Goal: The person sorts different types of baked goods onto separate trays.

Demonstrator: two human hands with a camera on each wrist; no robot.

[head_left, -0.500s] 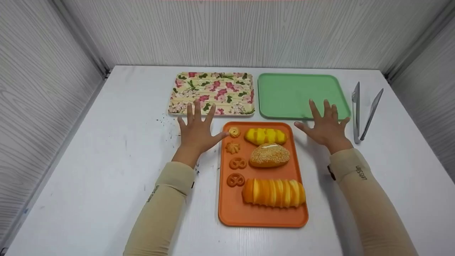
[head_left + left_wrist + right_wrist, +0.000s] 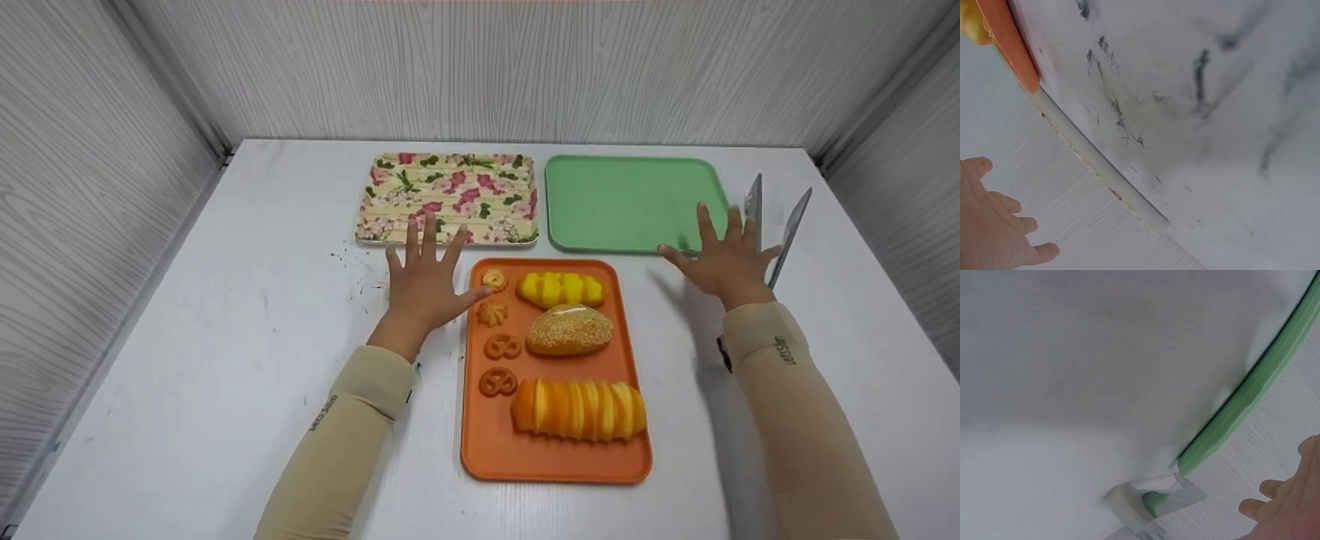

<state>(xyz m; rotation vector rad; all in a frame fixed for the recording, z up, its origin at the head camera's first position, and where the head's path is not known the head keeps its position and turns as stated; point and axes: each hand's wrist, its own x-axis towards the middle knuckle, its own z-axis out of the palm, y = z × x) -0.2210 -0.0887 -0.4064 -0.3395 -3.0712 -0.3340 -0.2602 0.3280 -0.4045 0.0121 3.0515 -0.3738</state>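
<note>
The orange tray (image 2: 555, 462) lies nearest, the loaf (image 2: 577, 409) at its 5 o'clock. At the tray's 10 o'clock, the left hand's (image 2: 424, 291) fingers are spread apart, holding nothing; its thumb overlaps the cookie (image 2: 494, 277), contact unclear, so an inward sweep could nudge it. At 2 o'clock the right hand (image 2: 726, 267), fingers likewise apart and empty, partly hides the tongs (image 2: 796, 225); a careless low reach might knock them against the green tray (image 2: 630, 202) at 1 o'clock. The floral tray (image 2: 454, 196) sits at 11 o'clock.
</note>
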